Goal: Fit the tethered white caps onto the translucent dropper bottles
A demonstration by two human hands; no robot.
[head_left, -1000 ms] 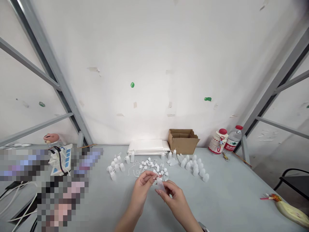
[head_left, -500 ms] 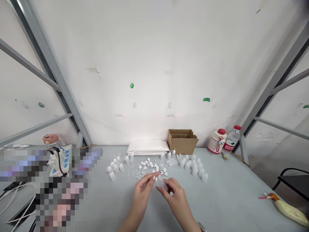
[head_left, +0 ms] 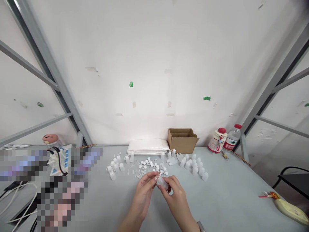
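Note:
A small translucent plastic bottle (head_left: 162,183) is held tilted between my two hands, low above the table. My right hand (head_left: 175,192) grips its body from the right, thumb below and fingers above. At the bottle's upper left end, my left hand (head_left: 146,190) pinches with thumb and forefinger; whether a cap sits under those fingertips is hidden. Just beyond my hands lies a loose pile of small white caps with cords (head_left: 152,165). To the right stand several open bottles (head_left: 194,169) in rows. On the left is a group of capped, corded bottles (head_left: 116,166).
A brown cardboard box (head_left: 182,143) and a stack of white flat packs (head_left: 147,147) stand against the wall. Red-topped bottles (head_left: 218,140) are at the back right. A pale yellow item (head_left: 291,209) lies near the right edge. A power strip (head_left: 60,161) is at left.
The bottle has tipped further over, toward lying on its side. My left fingers have closed in around its upper end, and both hands have come slightly nearer each other.

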